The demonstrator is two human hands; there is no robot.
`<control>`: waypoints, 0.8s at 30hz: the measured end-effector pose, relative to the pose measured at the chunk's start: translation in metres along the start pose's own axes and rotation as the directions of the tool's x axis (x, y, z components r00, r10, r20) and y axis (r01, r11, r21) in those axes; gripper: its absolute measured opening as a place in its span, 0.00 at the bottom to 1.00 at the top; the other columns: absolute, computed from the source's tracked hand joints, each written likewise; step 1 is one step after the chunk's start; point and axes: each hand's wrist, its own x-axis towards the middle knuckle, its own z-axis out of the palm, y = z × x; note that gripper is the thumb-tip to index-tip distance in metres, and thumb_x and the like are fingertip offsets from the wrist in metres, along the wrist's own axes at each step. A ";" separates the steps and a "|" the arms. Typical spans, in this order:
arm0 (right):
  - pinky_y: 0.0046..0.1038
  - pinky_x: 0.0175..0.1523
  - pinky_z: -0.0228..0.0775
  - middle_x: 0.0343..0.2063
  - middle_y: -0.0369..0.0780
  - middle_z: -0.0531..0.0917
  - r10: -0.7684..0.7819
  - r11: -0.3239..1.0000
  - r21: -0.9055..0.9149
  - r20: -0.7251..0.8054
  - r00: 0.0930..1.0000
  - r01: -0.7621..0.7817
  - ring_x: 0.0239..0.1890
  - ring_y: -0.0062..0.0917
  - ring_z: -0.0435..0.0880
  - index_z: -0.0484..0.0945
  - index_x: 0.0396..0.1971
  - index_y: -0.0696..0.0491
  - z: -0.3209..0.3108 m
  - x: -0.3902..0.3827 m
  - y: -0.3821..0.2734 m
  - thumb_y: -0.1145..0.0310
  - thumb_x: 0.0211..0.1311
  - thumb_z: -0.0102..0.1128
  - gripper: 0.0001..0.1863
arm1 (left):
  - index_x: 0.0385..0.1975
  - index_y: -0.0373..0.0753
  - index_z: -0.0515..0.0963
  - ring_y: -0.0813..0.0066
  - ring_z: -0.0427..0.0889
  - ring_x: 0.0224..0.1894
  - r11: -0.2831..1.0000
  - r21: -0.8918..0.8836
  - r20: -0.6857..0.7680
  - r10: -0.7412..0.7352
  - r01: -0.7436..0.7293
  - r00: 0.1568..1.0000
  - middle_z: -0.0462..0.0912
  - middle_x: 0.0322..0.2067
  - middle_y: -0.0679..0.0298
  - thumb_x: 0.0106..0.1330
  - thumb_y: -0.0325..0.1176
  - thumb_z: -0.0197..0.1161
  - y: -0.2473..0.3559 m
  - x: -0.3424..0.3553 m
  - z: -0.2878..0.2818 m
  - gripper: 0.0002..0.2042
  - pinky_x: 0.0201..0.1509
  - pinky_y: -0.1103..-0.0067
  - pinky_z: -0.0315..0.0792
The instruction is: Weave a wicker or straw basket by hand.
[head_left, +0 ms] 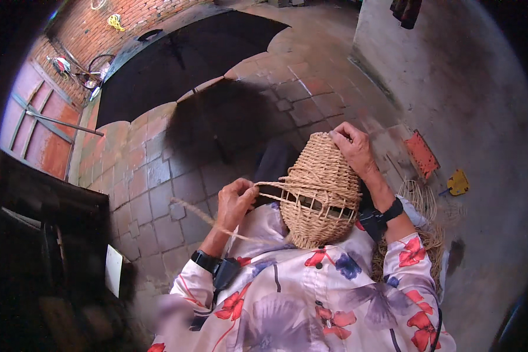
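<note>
Both hands busy: left hand (236,201) grip pinches straw strand (276,186); right hand (353,148) apparently clasps woven basket (321,190) (top).

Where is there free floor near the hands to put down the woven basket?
Free: the brick floor left of the left hand, up to the black umbrella; also the grey concrete past the yellow tool. Crowded: beside the right hand, where loose straw lies.

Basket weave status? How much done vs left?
Done: the woven basket body is closed from its rounded end down most of its length. In hand: left hand pulls a straw cord taut; right hand steadies the top. Left: an open band with bare ribs.
</note>
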 end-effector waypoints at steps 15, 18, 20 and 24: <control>0.25 0.34 0.70 0.20 0.38 0.79 0.053 0.998 0.025 0.015 0.998 -0.053 0.25 0.19 0.77 0.76 0.26 0.59 -0.006 -0.004 -0.008 0.66 0.59 0.59 0.10 | 0.28 0.38 0.79 0.87 0.75 0.21 0.925 -0.279 0.378 -0.142 0.259 0.915 0.76 0.19 0.70 0.61 0.33 0.66 0.027 0.004 0.033 0.06 0.22 0.87 0.72; 0.26 0.34 0.70 0.21 0.40 0.79 0.051 0.998 0.024 0.011 0.999 -0.051 0.26 0.23 0.79 0.76 0.26 0.59 -0.007 -0.006 -0.011 0.67 0.58 0.59 0.10 | 0.27 0.35 0.80 0.81 0.77 0.20 0.988 -0.071 0.344 -0.104 0.137 0.933 0.77 0.17 0.65 0.60 0.34 0.66 0.028 0.009 0.036 0.08 0.23 0.82 0.73; 0.27 0.35 0.70 0.23 0.40 0.79 0.004 1.000 -0.009 -0.003 1.000 -0.004 0.27 0.26 0.79 0.76 0.26 0.59 -0.007 -0.006 -0.009 0.67 0.57 0.59 0.09 | 0.27 0.34 0.81 0.74 0.80 0.20 0.998 0.064 0.354 -0.044 0.023 0.934 0.79 0.17 0.60 0.60 0.35 0.65 0.019 0.013 0.043 0.10 0.24 0.77 0.74; 0.30 0.36 0.70 0.25 0.41 0.79 -0.062 0.996 -0.064 -0.013 0.998 0.061 0.30 0.32 0.79 0.75 0.27 0.58 -0.009 -0.005 -0.013 0.67 0.56 0.60 0.08 | 0.30 0.37 0.83 0.45 0.81 0.33 0.836 0.450 0.253 0.219 -0.315 0.942 0.80 0.28 0.43 0.58 0.38 0.58 0.007 0.020 0.057 0.12 0.39 0.61 0.75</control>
